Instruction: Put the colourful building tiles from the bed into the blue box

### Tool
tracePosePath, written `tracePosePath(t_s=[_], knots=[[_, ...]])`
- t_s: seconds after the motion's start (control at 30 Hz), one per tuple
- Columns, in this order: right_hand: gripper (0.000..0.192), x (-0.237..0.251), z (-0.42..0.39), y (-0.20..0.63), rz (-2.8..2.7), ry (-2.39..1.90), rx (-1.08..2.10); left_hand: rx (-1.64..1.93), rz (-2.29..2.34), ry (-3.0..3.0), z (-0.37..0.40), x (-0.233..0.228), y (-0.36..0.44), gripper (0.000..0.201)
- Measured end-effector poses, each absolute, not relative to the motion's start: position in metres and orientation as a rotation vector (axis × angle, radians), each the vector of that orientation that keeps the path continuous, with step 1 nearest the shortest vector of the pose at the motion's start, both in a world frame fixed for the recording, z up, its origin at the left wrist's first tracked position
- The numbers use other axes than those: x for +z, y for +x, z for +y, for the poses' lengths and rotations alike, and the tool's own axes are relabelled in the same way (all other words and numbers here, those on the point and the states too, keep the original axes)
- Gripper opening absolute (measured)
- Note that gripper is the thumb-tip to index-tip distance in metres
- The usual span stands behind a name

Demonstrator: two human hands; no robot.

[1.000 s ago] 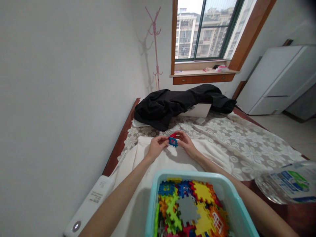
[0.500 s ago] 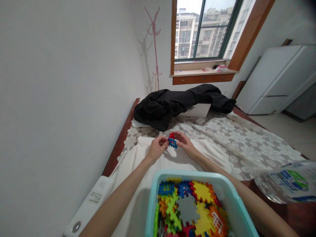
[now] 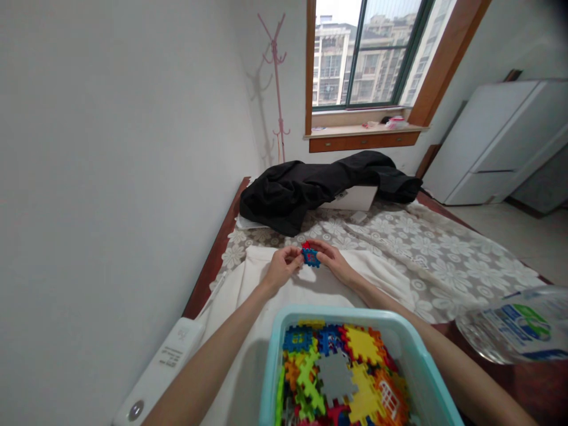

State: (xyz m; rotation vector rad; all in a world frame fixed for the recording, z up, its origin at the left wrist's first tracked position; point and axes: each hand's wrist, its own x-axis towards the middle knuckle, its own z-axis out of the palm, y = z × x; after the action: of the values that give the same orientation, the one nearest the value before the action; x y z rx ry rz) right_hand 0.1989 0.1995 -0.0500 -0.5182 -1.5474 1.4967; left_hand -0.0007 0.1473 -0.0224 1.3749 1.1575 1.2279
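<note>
Above the white cloth, a small blue square building block (image 3: 311,257) with notched edges is held between my two hands. A red block (image 3: 306,244) shows just behind its upper edge; whether the two are joined I cannot tell. My left hand (image 3: 284,264) pinches the left side of the blocks. My right hand (image 3: 332,258) is closed on the right side, thumb on the blue face and fingers curled behind. Nearer to me stands a light teal bin (image 3: 346,311) full of notched plastic blocks in yellow, grey, green, orange and blue.
A white cloth (image 3: 261,313) lies under the bin. A clear plastic bottle (image 3: 515,325) lies at the right, and a white device (image 3: 164,361) at the left by the wall. Black fabric (image 3: 284,195) and a white box (image 3: 355,198) are farther back on the floral cover (image 3: 465,266).
The blue block has turned so its face shows more squarely, and less of the red block shows behind it. Both hands stay in nearly the same place.
</note>
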Motion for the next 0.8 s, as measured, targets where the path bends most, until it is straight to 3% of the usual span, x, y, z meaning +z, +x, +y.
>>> tracePosePath(t_s=[0.2, 0.8], knots=[[0.065, -0.0477, 0.1995, 0.2003, -1.551, -0.548, 1.500, 1.228, 1.164, 1.386, 0.1467, -0.0207, -0.0006, 0.036], [0.060, -0.0522, 0.2013, 0.2003, -1.494, -0.671, 1.494, 1.244, 1.223, 1.376, 0.1468, -0.0240, 0.0030, 0.029]])
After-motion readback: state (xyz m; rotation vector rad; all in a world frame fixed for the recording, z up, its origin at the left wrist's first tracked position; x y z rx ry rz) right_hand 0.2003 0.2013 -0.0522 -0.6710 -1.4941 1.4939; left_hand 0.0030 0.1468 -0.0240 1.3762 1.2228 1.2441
